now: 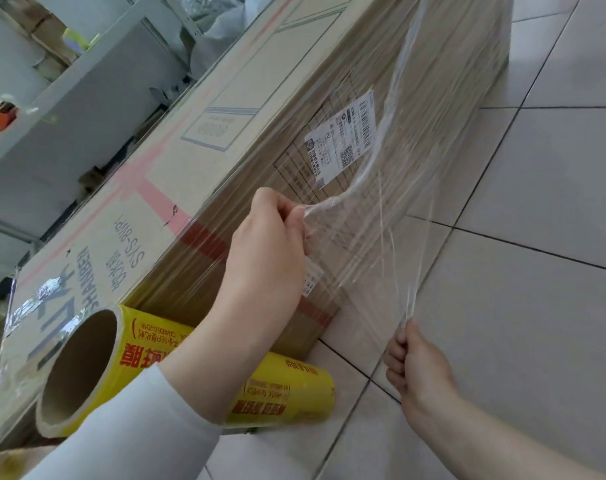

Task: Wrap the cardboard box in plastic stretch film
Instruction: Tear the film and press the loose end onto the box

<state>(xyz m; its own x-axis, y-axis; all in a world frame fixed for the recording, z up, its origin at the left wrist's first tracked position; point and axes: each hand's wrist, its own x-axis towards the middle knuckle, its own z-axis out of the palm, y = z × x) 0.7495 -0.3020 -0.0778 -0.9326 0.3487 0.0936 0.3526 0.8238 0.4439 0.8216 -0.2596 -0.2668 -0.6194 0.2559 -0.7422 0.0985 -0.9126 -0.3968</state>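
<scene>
My left hand (270, 244) pinched the stretch film (398, 220) beside the cardboard box (225, 109); my right hand (419, 368), clear of the box, gripped the film's gathered edge for tension.

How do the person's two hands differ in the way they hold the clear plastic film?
The left hand pinches the clear plastic stretch film high up, close against the large brown cardboard box; the right hand grips a bunched edge lower, out over the white tiled floor. The left arm wears a white sleeve; the right forearm is bare. Both hold the same sheet, stretched between them.
</scene>
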